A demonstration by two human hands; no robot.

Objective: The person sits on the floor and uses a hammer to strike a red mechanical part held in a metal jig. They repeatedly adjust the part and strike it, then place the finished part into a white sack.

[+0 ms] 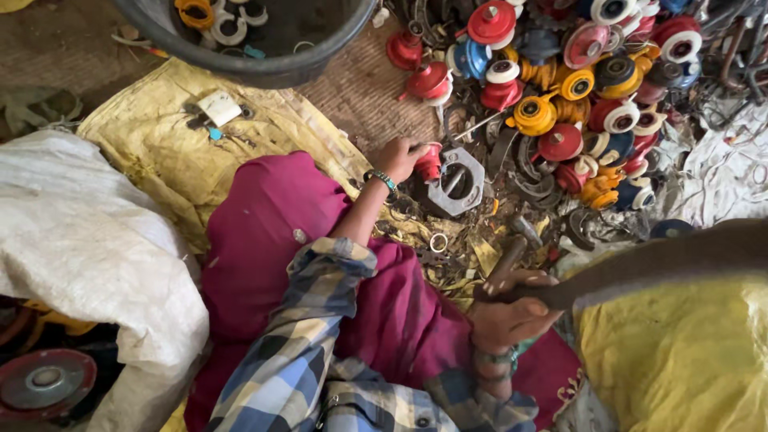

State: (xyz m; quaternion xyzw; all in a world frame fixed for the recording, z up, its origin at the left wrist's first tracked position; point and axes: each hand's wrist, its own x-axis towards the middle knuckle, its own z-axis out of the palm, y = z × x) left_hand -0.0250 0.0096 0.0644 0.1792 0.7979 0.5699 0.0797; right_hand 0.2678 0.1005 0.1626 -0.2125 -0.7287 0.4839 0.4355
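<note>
Left hand point(398, 158) grips red part point(430, 162) on grey metal plate point(458, 182); right hand point(512, 314) clenched on hammer handle point(640, 268). Should keep fingers off strike pt.

Pretty soft, even daylight here, no hard shadows anywhere. The brightest spots are the white sack point(88, 248) at the left and the pale cloth at the far right, both close to washed out. The dark tub point(248, 48) up top is murky inside, hard to read the bits in it. The pile of coloured wheels point(576, 80) right of the tub is fairly sharp. The long dark handle point(656, 260) below that pile is smeared and blurry. Wide lens, so the edges bend and stretch a bit.
</note>
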